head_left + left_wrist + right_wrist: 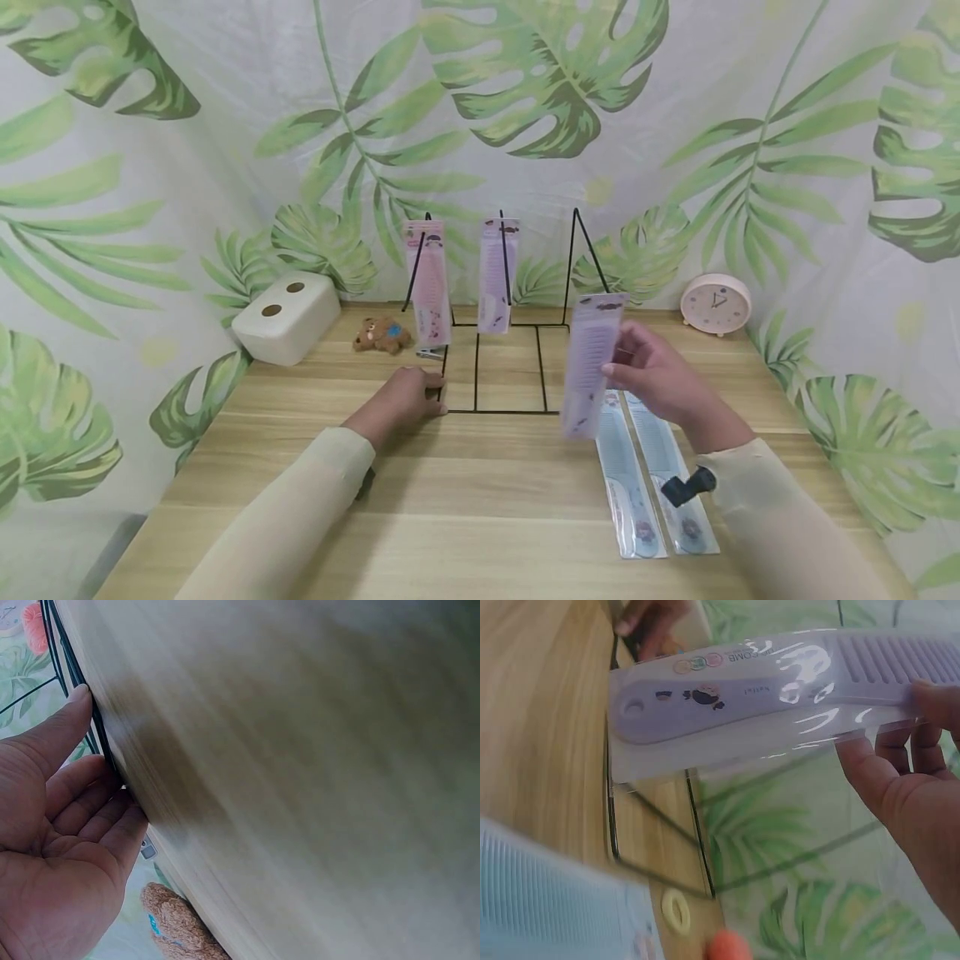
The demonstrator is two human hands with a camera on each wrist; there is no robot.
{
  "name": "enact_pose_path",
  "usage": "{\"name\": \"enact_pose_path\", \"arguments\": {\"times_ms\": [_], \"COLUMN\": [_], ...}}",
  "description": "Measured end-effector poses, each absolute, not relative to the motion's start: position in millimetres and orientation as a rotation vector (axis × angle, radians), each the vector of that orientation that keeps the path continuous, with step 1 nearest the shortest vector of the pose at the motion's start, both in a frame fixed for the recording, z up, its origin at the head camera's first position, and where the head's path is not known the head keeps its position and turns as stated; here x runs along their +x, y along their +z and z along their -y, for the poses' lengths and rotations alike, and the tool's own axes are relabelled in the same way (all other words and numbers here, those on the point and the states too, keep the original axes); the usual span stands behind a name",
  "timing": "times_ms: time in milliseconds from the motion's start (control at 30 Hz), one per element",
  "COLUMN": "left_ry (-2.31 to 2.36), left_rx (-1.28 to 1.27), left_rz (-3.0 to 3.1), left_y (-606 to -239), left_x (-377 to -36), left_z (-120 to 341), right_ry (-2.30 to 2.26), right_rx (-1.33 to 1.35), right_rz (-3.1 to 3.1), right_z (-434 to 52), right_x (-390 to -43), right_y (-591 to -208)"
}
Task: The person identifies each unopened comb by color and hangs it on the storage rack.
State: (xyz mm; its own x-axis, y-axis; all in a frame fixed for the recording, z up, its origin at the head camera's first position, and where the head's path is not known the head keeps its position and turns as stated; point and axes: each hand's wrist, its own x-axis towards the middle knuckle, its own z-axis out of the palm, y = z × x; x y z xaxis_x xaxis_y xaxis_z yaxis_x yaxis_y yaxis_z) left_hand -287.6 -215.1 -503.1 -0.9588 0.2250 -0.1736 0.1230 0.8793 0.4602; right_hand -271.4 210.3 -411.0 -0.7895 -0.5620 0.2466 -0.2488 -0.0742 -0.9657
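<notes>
My right hand (652, 371) pinches a packaged purple comb (590, 362) by its edge, holding it upright at the right front of a black wire rack (510, 411). In the right wrist view, the comb's handle (667, 712) shows through clear wrap, with the thumb over its teeth. My left hand (401, 400) holds the rack's front left corner; in the left wrist view its thumb (71, 712) lies on the wire and the fingers curl beside it. A packaged pink comb (430, 287) stands at the rack's left upright, another packaged purple comb (495, 279) at the middle one.
Two packaged blue combs (630, 483) (671, 475) lie on the wooden table (480, 517) at right. Behind stands a pink clock (716, 304). At left are a white box with two holes (288, 321), a brown toy bear (381, 335) and a small metal clip (430, 353).
</notes>
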Motion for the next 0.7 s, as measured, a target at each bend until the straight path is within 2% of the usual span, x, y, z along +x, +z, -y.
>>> {"name": "enact_pose_path", "arguments": {"times_ms": [333, 700], "left_ry": [0.669, 0.656], "left_rx": [0.276, 0.284], "left_rz": [-2.832, -2.840], "left_y": [-504, -505], "left_x": [-287, -289], "left_z": [217, 217], "right_ry": [-1.817, -1.804], "right_rx": [-0.880, -0.761], "right_rz": [-1.969, -2.043], "right_z": [-138, -122], "right_x": [-272, -275], "right_y": [-401, -407]}}
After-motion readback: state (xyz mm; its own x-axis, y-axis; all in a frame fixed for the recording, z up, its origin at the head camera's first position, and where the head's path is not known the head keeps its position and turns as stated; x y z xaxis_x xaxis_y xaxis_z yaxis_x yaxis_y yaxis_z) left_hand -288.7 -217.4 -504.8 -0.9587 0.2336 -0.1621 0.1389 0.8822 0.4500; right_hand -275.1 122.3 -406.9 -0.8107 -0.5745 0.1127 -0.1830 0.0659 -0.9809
